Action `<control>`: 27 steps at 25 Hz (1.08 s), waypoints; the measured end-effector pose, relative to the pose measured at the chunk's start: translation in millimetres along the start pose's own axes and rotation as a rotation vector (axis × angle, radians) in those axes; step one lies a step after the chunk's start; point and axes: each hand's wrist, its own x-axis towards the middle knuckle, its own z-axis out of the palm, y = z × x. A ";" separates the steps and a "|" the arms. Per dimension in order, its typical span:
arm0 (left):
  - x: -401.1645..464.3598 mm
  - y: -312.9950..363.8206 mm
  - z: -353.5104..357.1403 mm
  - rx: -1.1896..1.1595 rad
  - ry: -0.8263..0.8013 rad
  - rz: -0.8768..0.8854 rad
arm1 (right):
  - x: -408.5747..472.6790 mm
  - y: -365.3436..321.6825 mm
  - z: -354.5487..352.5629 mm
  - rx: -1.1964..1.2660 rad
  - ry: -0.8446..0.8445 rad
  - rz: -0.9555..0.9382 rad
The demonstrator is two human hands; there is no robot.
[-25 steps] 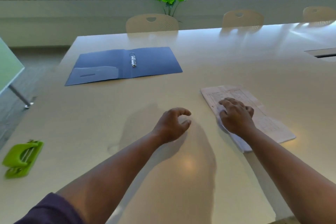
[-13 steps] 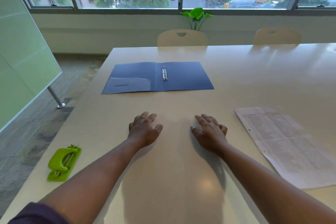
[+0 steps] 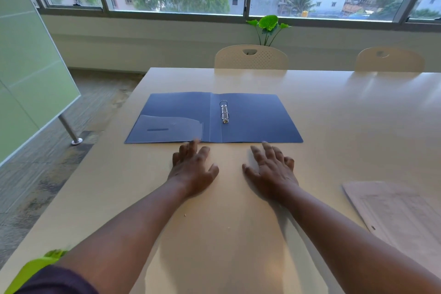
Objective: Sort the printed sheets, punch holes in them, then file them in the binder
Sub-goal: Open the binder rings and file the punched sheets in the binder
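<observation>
Both hands, the left hand (image 3: 193, 169) and right hand (image 3: 272, 172), reach empty with fingers spread toward the open binder (image 3: 253, 122) at frame centre, apparently the filing step; next, I judge, open its rings (image 3: 224, 112) for the punched sheets (image 3: 393, 210) at lower right.

- Both forearms are bare from elbow to wrist.
- A dark purple sleeve (image 3: 55, 280) covers the left upper arm.
- No rings, watch or gloves show on the left hand (image 3: 194, 173) or the right hand (image 3: 272, 174).

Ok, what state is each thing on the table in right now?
Blue ring binder: lying open and flat, rings closed, no sheets in it.
Stack of printed sheets: flat on the table, a punched hole at its near edge.
Green hole punch: untouched, partly hidden.
Left hand: open, empty.
Right hand: open, empty.
</observation>
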 end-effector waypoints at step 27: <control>-61.8 9.0 0.9 0.048 -0.065 -0.022 | -69.0 6.9 -4.2 -0.078 -0.092 0.039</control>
